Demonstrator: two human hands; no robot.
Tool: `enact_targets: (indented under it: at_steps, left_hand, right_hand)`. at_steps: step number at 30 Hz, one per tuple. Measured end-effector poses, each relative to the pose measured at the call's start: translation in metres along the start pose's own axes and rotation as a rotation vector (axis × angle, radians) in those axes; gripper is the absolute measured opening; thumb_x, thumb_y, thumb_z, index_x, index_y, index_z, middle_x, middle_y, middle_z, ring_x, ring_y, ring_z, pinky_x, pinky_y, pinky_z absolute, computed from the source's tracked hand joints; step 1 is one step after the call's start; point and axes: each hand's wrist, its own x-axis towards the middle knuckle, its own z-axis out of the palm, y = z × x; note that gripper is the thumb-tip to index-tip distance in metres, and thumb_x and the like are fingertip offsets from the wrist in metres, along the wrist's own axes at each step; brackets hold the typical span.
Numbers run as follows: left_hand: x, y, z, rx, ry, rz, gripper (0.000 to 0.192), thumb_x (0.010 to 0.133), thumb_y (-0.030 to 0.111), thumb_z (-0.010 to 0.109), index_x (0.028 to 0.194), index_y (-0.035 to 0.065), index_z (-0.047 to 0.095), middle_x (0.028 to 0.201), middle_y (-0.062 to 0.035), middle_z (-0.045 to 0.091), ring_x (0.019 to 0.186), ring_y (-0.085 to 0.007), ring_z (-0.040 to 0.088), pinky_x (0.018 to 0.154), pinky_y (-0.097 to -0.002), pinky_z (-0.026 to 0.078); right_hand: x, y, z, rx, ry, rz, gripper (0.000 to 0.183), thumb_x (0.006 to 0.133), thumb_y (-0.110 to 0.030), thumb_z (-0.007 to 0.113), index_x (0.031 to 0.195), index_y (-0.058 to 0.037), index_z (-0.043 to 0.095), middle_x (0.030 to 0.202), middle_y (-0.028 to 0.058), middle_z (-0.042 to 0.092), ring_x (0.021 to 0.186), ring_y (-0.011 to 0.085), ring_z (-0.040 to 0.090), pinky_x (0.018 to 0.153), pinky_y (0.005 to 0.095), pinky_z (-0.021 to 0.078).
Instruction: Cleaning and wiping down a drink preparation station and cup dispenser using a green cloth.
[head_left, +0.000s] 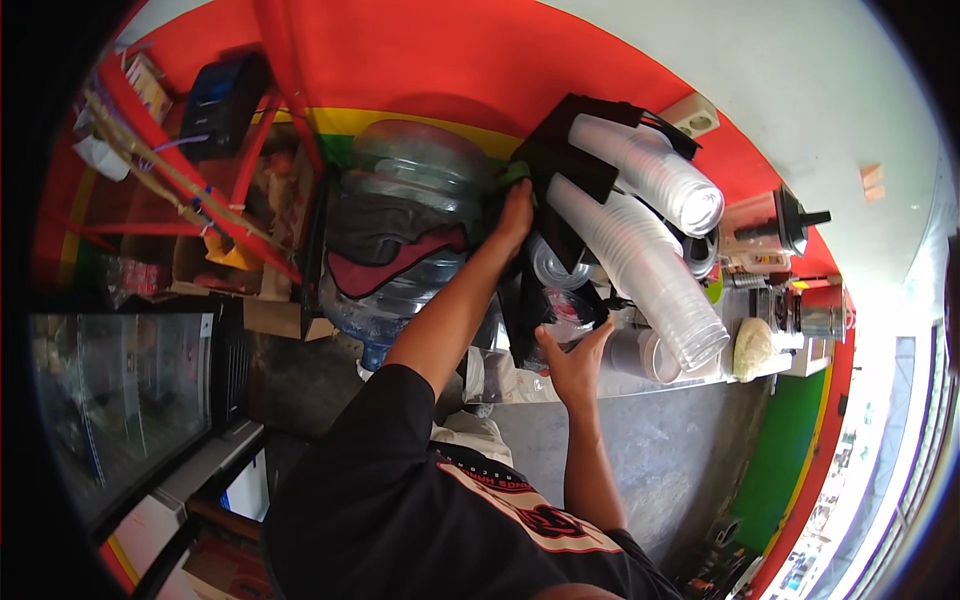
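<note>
My left hand (516, 214) reaches to the far side of a black cup and lid holder (551, 139), its fingers on a green cloth (514, 174); the fingertips are partly hidden. My right hand (576, 364) grips the holder's near lower end, thumb and fingers spread around a compartment with clear plastic lids (566, 311). Two long stacks of clear plastic cups, an upper stack (652, 172) and a lower stack (637, 270), stick out of the holder towards the right. More round clear lids (559, 264) sit in a compartment between my hands.
Large water jugs (420, 161) stand left of the holder, with a grey and maroon cloth (397, 247) draped over them. Right of the cups are a plastic tub (645, 356), a filled bag (752, 349) and a blender jar (754, 225). A glass-door fridge (127, 405) and red shelf (247, 172) are leftward.
</note>
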Motion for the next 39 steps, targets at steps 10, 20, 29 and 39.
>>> enact_targets:
  at_steps: [10,20,29,39]
  left_hand:
    - [-0.113,-0.024,-0.012,0.349,-0.209,0.720,0.042,0.110,0.020,0.047,0.144,-0.0039,0.045,0.150,-0.0273,0.043,0.143,-0.0408,0.038,0.119,-0.0411,0.028]
    - [-0.043,0.009,-0.015,0.146,-0.248,0.319,0.046,0.113,0.031,0.040,0.141,-0.0044,0.048,0.133,-0.0232,0.055,0.127,-0.0338,0.050,0.113,-0.0387,0.034]
    - [-0.134,0.035,-0.016,0.388,-0.406,0.477,0.035,0.109,0.011,0.044,0.139,-0.0051,0.048,0.138,-0.0281,0.051,0.129,-0.0418,0.050,0.110,-0.0435,0.039]
    - [-0.130,0.065,0.005,-0.097,-0.431,0.349,0.046,0.107,0.010,0.045,0.150,-0.0054,0.038,0.156,-0.0221,0.037,0.150,-0.0319,0.030,0.123,-0.0390,0.022]
  right_hand:
    - [0.019,0.021,-0.008,-0.258,0.140,-0.348,0.122,0.069,-0.028,0.094,0.156,0.0058,0.016,0.148,0.0284,0.039,0.138,0.0407,0.041,0.114,0.0489,0.0380]
    - [0.027,0.006,-0.006,-0.210,0.074,-0.373,0.124,0.066,-0.028,0.096,0.155,0.0057,0.017,0.145,0.0275,0.042,0.139,0.0413,0.041,0.117,0.0506,0.0319]
    - [0.033,-0.003,-0.018,-0.355,-0.026,-0.553,0.105,0.070,-0.023,0.092,0.159,-0.0123,0.037,0.142,0.0236,0.038,0.128,0.0428,0.047,0.108,0.0532,0.0413]
    - [0.036,-0.009,-0.020,-0.309,-0.080,-0.451,0.102,0.072,-0.035,0.092,0.158,-0.0163,0.041,0.147,0.0324,0.040,0.139,0.0516,0.037,0.113,0.0592,0.0321]
